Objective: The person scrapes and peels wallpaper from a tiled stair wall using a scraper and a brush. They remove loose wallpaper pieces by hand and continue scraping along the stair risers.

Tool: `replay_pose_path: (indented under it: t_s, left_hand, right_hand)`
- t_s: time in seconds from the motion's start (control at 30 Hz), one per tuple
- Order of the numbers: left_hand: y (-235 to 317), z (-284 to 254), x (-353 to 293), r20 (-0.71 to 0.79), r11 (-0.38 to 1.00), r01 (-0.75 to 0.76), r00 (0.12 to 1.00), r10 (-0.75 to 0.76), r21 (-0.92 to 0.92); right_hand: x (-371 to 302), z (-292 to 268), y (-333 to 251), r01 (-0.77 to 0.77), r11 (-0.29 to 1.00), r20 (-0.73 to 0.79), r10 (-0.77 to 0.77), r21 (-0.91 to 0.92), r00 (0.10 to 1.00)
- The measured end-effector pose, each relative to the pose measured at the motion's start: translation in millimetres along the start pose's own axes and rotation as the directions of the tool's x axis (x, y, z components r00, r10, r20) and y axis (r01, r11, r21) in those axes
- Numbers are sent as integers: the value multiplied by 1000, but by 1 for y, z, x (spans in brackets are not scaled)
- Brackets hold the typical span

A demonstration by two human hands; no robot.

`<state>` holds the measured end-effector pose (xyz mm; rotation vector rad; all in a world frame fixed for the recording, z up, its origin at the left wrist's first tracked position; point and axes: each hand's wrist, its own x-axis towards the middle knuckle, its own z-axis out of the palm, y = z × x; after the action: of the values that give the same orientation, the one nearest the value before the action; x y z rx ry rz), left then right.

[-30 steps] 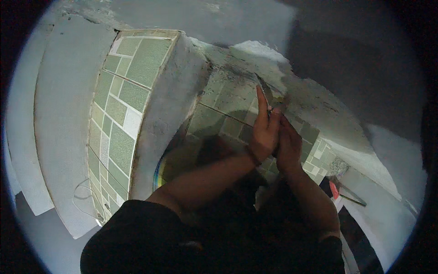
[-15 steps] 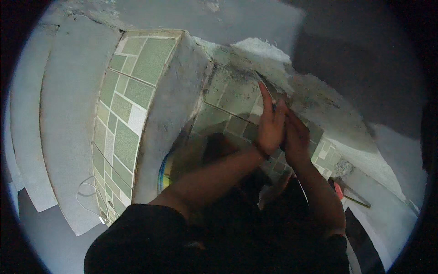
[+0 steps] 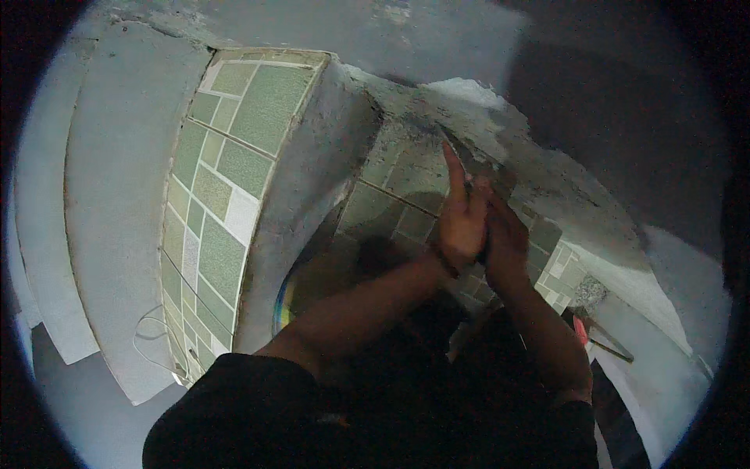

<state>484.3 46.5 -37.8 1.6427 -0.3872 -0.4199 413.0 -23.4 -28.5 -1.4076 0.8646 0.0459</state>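
Observation:
My left hand [image 3: 459,228] and my right hand [image 3: 506,241] are pressed close together over a green tiled surface [image 3: 383,207], beside a rough, broken plaster edge [image 3: 484,129]. The left index finger stretches up toward that edge, while its other fingers are bent. Right-hand fingers lie curled against the left hand. A narrow dark shape [image 3: 461,146] shows just beyond the fingertips; poor light hides whether it is a tool or a gap. What sits between the palms is hidden.
A raised block with green patchwork tiles [image 3: 242,160] and a bare cement side [image 3: 301,172] stands left. A curved yellow-and-blue rim [image 3: 282,306] shows beside my left forearm. A thin wire [image 3: 141,332] loops at lower left. A red-handled tool [image 3: 580,330] lies right.
The view has shifted slightly, so the tiled block appears a little further right. Both hands stay together at nearly the same place, with only a slight movement.

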Motion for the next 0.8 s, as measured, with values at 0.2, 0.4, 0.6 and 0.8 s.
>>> replay_pose_path:
  t_s: [0.2,0.4,0.6,0.8]
  left_hand:
    - [-7,-6,4,11,961,240,970,-241,-138]
    - [-9,-11,8,-83,973,-13,996,32,228]
    - [-11,-22,18,-78,981,169,984,-162,98]
    - [1,23,-21,233,973,230,948,-217,-28]
  right_hand:
    - [8,4,16,419,878,57,-417,-231,907]
    - [15,8,13,122,988,-17,-120,95,993]
    - [31,15,-4,674,459,242,-693,-578,679]
    - [-29,-31,-2,-72,996,-96,76,49,992]
